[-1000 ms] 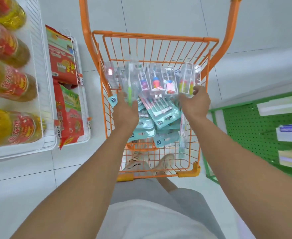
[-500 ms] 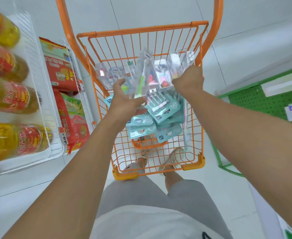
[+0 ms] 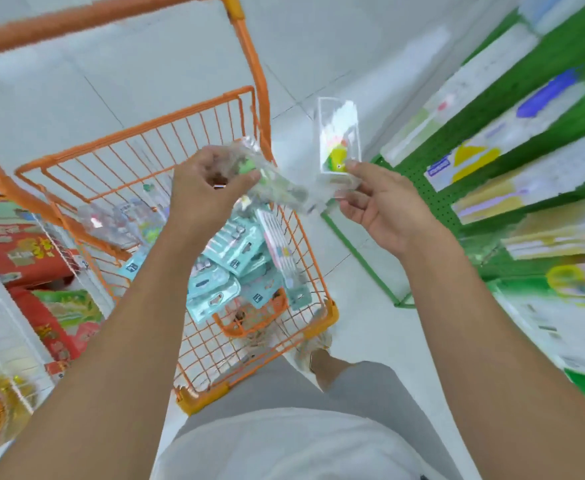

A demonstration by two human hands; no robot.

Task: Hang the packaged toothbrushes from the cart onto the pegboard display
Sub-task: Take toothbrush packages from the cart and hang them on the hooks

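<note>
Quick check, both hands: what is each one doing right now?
Left hand: grips a bundle of clear toothbrush packs.
Right hand: pinches one clear toothbrush pack, held upright.

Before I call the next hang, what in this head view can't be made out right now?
- Pegboard display: motion blur smears the hooks and hung packs; free pegs unreadable.
- Clear packs in the left hand: blurred and overlapping, count unknown.
- Clear pack pinched by the right hand: hang hole not discernible.
- Teal packs in the orange cart: lower layers hidden by upper ones and the left forearm.
</note>
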